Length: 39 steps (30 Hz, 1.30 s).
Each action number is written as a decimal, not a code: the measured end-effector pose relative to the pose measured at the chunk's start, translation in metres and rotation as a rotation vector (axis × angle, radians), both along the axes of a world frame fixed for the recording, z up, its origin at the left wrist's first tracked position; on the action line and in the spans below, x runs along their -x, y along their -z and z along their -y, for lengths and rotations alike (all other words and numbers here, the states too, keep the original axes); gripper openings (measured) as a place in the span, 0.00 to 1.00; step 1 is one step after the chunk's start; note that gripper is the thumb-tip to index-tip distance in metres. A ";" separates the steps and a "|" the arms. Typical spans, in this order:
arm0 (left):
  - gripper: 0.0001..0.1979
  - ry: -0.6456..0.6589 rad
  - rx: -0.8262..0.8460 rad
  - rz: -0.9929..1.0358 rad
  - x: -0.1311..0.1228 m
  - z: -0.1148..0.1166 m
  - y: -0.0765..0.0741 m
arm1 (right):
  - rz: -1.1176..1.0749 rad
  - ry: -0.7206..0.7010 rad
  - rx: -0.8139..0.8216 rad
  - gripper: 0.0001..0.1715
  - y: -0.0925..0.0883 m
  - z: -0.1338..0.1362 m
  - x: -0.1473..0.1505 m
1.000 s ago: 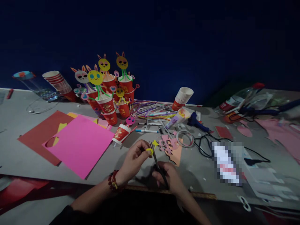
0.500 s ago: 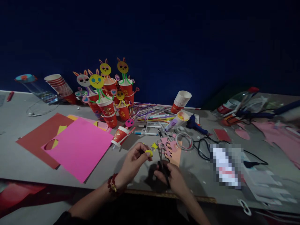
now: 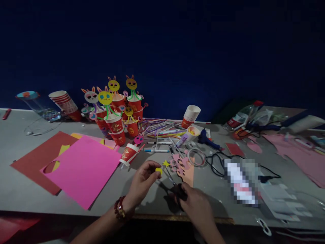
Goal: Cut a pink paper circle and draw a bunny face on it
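Both hands busy: left hand [image 3: 143, 181] pinches yellow scrap [image 3: 158, 170]; right hand [image 3: 196, 206] grips scissors [image 3: 175, 186], now slanted further leftward.

Dim, bluish light falls from above onto the tabletop [image 3: 22, 176]; hands cast soft shadows toward 6 o'clock. Edges bend outward, and a pixelated patch sits at 4 o'clock.

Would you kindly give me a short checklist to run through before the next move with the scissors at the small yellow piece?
1. Left hand pinches the yellow piece: ok.
2. Right hand holds the scissors by the handles: ok.
3. Blades open: cannot tell, too dark.
4. Left hand apart from the blades: cannot tell.
5. Pink cut-outs lie beyond the scissors on the table: ok.
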<state>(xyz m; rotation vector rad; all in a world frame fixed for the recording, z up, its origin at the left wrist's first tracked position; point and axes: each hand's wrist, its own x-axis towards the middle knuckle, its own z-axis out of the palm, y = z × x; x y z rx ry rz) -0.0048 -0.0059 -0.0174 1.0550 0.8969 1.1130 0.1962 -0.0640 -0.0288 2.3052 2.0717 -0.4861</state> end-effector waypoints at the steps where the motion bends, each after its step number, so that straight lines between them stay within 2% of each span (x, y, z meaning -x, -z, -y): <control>1: 0.14 -0.002 -0.006 0.000 0.001 0.001 0.001 | 0.003 0.005 0.010 0.09 -0.001 0.000 0.001; 7: 0.14 -0.043 -0.033 -0.017 0.003 0.006 0.010 | -0.036 -0.049 0.079 0.05 -0.011 -0.003 0.000; 12: 0.12 -0.061 -0.025 0.025 0.004 0.013 0.014 | 0.067 -0.079 0.069 0.07 -0.020 -0.010 0.005; 15: 0.12 -0.068 -0.053 0.041 0.004 0.015 0.016 | 0.108 -0.110 0.074 0.09 -0.019 -0.015 0.008; 20: 0.15 -0.098 -0.048 -0.043 0.009 0.018 0.025 | 0.158 -0.126 0.048 0.15 -0.013 -0.021 0.014; 23: 0.15 -0.091 -0.095 -0.070 0.011 0.020 0.030 | 0.151 -0.100 0.019 0.13 -0.011 -0.021 0.019; 26: 0.13 -0.076 -0.123 -0.094 0.012 0.023 0.029 | 0.129 -0.076 0.010 0.11 -0.013 -0.021 0.023; 31: 0.12 -0.059 -0.232 -0.138 0.011 0.027 0.022 | 0.129 -0.065 -0.004 0.16 -0.022 -0.021 0.025; 35: 0.14 -0.068 -0.294 -0.167 0.010 0.030 0.029 | 0.177 -0.107 -0.032 0.19 -0.018 -0.020 0.023; 39: 0.12 -0.060 -0.262 -0.181 0.010 0.034 0.038 | 0.149 -0.131 -0.060 0.12 -0.007 -0.018 0.020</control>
